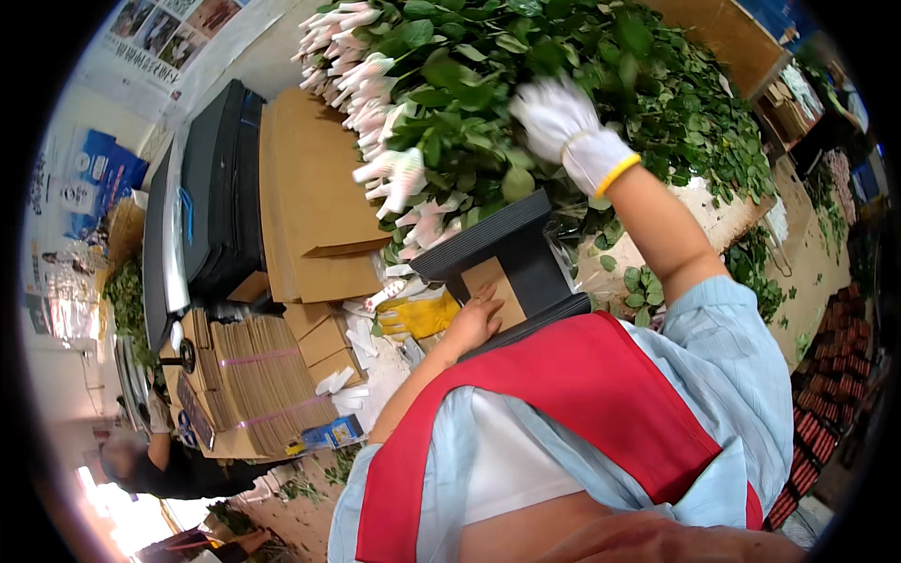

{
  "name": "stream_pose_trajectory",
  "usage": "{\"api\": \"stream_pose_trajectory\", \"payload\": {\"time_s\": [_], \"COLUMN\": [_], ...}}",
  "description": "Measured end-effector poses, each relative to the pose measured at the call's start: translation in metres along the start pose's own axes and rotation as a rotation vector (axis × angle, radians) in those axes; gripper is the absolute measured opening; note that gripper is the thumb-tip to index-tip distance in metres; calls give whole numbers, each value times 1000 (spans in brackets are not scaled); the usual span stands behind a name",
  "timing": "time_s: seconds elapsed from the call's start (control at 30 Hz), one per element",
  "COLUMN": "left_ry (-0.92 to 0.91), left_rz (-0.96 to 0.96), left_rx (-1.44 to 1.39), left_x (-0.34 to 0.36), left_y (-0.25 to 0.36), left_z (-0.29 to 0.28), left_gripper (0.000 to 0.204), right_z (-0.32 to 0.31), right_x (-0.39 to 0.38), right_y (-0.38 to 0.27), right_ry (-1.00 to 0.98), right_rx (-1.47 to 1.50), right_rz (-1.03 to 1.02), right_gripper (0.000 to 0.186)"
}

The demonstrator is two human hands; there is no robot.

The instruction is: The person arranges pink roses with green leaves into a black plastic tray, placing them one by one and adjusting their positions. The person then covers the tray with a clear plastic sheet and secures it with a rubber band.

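Head view showed the person's bare left hand (476, 324) resting with its fingers spread and extended on a brown card (490, 283), which lay inside a dark folded holder (533, 272) at the near edge of the bench (706, 208). It was not closed around anything. The right hand (563, 131), in a white glove with a yellow cuff, reached out over the leafy stems (676, 122); it was blurred and its fingertips were lost among the leaves, so whether it gripped a stem could not be told.

Those stems lay heaped from the far edge of the bench toward its right edge. Their flower heads (404, 178), in pale netted sleeves, pointed left in a long row that ran down to just beside the dark holder.

Left of the flower heads lay large brown sheets (310, 188), and beyond them a black stack (221, 188). A yellow glove (419, 317) lay between the sheets and the holder, near some white slips (361, 340). Tied cardboard bundles (272, 371) and a blue box (331, 433) sat toward the near left corner. Past the left edge, a co-worker (202, 474) in dark clothing leaned in.
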State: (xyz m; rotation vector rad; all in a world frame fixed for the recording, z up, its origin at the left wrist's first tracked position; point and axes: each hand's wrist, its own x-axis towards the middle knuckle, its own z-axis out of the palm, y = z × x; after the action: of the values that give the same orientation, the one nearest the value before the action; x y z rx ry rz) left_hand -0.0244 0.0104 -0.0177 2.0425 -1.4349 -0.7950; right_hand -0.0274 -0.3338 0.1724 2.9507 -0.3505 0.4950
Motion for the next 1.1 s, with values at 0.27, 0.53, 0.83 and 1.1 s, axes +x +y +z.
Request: {"api": "stream_pose_trajectory", "payload": {"time_s": [0.27,0.53,0.83,1.1], "left_ry": [-4,-42,37,-409], "left_rz": [-37,31,137,-351], "left_rx": [-14,-78,-34,-974], "left_x": [-5,11,1,-10], "left_y": [-3,-7,-30,-63], "left_z": [4,0,5,-4], "left_gripper": [41,41,40,38], "right_z": [28,46,-165,-106], "right_x": [-34,94,-43,-60], "right_y": [6,70,-3,-3], "right_ry": [120,-262,227,-119], "right_rx": [639,87,-110,251], "right_rz": [363,76,-106,29], "right_gripper": [47,39,21,24]}}
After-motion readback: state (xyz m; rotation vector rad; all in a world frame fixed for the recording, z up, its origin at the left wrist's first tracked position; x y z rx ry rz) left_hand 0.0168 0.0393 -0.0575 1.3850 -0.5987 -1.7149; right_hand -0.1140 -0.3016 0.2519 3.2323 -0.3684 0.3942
